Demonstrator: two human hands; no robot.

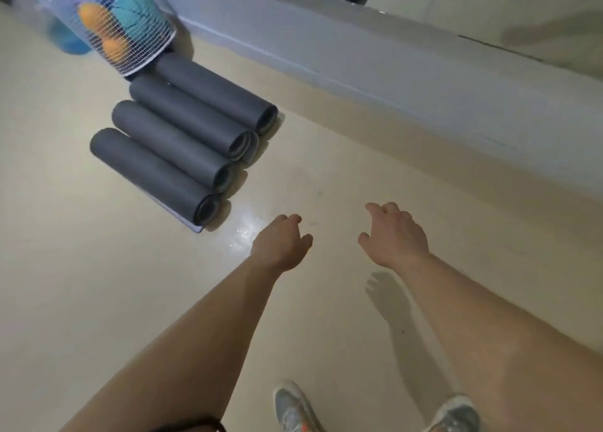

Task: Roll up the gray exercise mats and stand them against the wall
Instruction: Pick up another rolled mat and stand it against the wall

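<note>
Gray exercise mats [182, 144], four of them, lie rolled up on the beige floor [81, 285]. They are side by side and touching, and their open ends are turned toward the lower right of my view. The row runs at an angle away from the pale wall [391, 72], so none of the rolls stands upright or leans on it. The nearest roll [153, 170] has a loose edge that lies flat on the floor under it. The far ends of the rolls reach a white mesh basket [148, 45], where I see orange balls [93, 15] and a teal ball [137, 9]. Both bare arms stretch forward over the floor, to the right of the mats and apart from them. The left hand [282, 244] holds nothing, and its fingers are loosely curled downward. The right hand [394, 236] is the same, empty, with relaxed and slightly spread fingers. It throws a shadow [388, 294] on the floor just below it. At the bottom edge I see two gray shoes [293, 405] standing on the floor.
</note>
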